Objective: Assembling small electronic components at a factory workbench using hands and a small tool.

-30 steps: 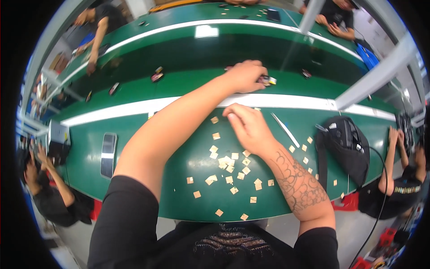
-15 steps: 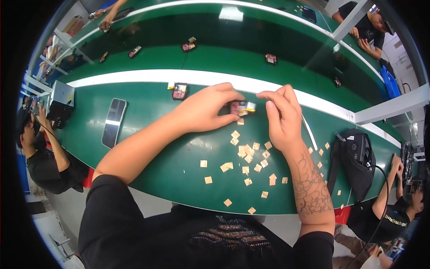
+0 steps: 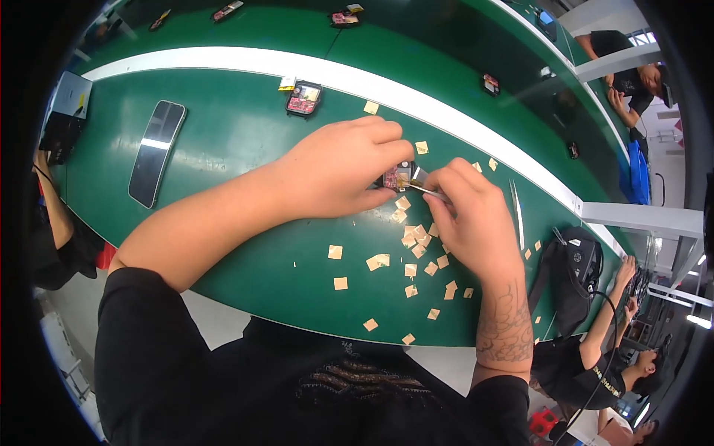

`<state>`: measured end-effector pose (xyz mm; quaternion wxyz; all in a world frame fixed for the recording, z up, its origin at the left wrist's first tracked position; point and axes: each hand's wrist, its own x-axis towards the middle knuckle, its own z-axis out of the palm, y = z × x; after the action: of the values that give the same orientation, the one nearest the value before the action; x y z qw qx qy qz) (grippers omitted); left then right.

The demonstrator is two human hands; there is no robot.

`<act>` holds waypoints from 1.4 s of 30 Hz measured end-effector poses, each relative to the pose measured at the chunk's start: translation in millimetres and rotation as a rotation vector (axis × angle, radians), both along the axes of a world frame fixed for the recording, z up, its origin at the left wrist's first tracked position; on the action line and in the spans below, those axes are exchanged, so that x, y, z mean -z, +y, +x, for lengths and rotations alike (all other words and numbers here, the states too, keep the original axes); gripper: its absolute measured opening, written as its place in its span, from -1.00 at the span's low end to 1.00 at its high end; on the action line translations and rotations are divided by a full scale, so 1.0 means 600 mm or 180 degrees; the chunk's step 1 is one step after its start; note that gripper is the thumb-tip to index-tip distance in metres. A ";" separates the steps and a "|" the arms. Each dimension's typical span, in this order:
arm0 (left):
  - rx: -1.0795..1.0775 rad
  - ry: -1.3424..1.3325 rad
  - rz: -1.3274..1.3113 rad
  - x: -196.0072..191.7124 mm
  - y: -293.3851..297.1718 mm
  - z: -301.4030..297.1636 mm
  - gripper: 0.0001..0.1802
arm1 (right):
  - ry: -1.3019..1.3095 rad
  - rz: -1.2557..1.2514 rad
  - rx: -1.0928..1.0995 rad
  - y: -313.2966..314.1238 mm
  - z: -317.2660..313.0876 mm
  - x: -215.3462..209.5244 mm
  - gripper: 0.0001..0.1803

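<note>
My left hand (image 3: pixel 349 167) is closed round the edge of a small black electronic device (image 3: pixel 396 177) with a red circuit board showing inside. A silvery flat part (image 3: pixel 419 176) sticks out from its right side. In my right hand (image 3: pixel 476 212) a thin, light-coloured tool (image 3: pixel 430 192) is pinched, its tip at the device's right side; its exact kind cannot be made out. Below and around both hands lie several small tan square pieces (image 3: pixel 414 236). A second open device (image 3: pixel 303 98), with a yellow-and-white part (image 3: pixel 287 83) beside it, rests beyond my left hand.
A phone (image 3: pixel 157 154) lies at the left of the green table (image 3: pixel 245 275). White tweezers (image 3: pixel 517 214) and a black bag (image 3: pixel 576 271) are at the right. A white rail (image 3: pixel 223 57) borders the far side; more devices (image 3: pixel 345 16) lie beyond. Other people sit around.
My right hand has moved in to the device, bringing the thin tool against it. My left hand still holds the device. The view has shifted, and tan squares near the rail now show.
</note>
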<state>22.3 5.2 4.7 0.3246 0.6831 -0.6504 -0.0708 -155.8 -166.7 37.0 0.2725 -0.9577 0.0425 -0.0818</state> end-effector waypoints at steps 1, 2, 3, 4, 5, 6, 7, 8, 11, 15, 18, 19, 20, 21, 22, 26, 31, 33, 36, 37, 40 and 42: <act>-0.0008 0.0022 -0.0001 0.002 0.001 -0.002 -0.50 | 0.0063 -0.0137 0.0030 0.002 0.000 -0.001 -0.79; -0.0013 -0.0009 -0.0019 0.004 0.002 -0.004 -0.50 | 0.0081 -0.0136 0.0027 0.005 0.002 0.000 -0.79; -0.0012 -0.0042 -0.0036 0.004 0.003 -0.006 -0.50 | 0.0064 -0.0332 -0.0007 0.009 0.006 0.000 -0.80; -0.0005 -0.0024 -0.0036 0.003 0.003 -0.009 -0.50 | 0.0051 -0.0529 -0.0037 0.012 0.007 0.000 -0.81; -0.0032 -0.0083 0.0016 0.000 0.004 -0.012 -0.50 | 0.0067 -0.0529 -0.0028 0.014 0.007 -0.001 -0.81; -0.0056 -0.0145 0.0068 -0.003 0.004 -0.015 -0.49 | 0.0079 -0.0664 -0.0019 0.016 0.006 -0.003 -0.82; -0.0051 -0.0139 0.0070 -0.005 0.004 -0.018 -0.49 | 0.0084 -0.0796 -0.0016 0.018 0.007 -0.003 -0.84; -0.0048 -0.0194 0.0040 -0.008 0.004 -0.021 -0.50 | 0.0089 -0.0794 -0.0010 0.019 0.007 -0.002 -0.84; -0.0077 -0.0219 -0.0012 -0.004 0.002 -0.023 -0.50 | 0.0041 -0.0796 0.0001 0.021 0.008 0.000 -0.87; -0.0132 -0.0089 0.0046 -0.004 0.004 -0.021 -0.52 | 0.0175 -0.0167 0.0176 0.018 0.009 0.006 -0.85; -0.0131 -0.0083 0.0056 -0.006 0.001 -0.022 -0.53 | 0.0068 0.0200 0.0187 0.005 0.005 0.015 -0.82; -0.0115 -0.0097 0.0062 -0.008 0.002 -0.022 -0.53 | -0.0019 0.0382 0.0145 0.000 0.006 0.018 -0.81; -0.0141 -0.0074 0.0130 -0.009 0.003 -0.023 -0.52 | -0.0032 0.0389 0.0161 -0.005 0.007 0.019 -0.81; -0.0167 -0.0050 0.0197 -0.010 0.004 -0.023 -0.52 | 0.0008 0.0587 0.0130 -0.010 0.008 0.019 -0.81; -0.0154 -0.0058 0.0200 -0.010 0.004 -0.022 -0.52 | 0.0051 0.0783 0.0095 -0.013 0.009 0.019 -0.81; -0.0164 -0.0001 0.0332 -0.011 0.004 -0.018 -0.49 | -0.0002 0.0799 0.0159 -0.020 0.008 0.019 -0.81; -0.0153 -0.0022 0.0256 -0.009 0.004 -0.018 -0.47 | -0.0037 0.0524 0.0034 -0.019 0.004 0.020 -0.81; -0.0155 -0.0125 0.0152 -0.008 0.006 -0.021 -0.47 | 0.0067 0.0197 0.0060 -0.005 0.001 0.011 -0.81; -0.0142 -0.0258 0.0092 -0.011 0.005 -0.027 -0.46 | 0.0210 -0.0319 0.0109 0.016 0.001 -0.002 -0.83; -0.0138 -0.0253 0.0092 -0.010 0.004 -0.027 -0.46 | 0.0243 -0.0520 0.0135 0.019 0.001 -0.002 -0.83; -0.0115 -0.0361 -0.0004 -0.007 0.003 -0.025 -0.46 | 0.0159 -0.0615 0.0141 0.023 0.002 0.000 -0.85; -0.0132 -0.0298 0.0040 -0.007 0.003 -0.025 -0.45 | 0.0138 -0.0597 0.0152 0.024 0.002 0.003 -0.86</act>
<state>7.6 7.1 8.8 0.2909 0.7010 -0.6501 -0.0361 -154.8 -152.3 35.2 0.1786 -0.9793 0.0633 -0.0712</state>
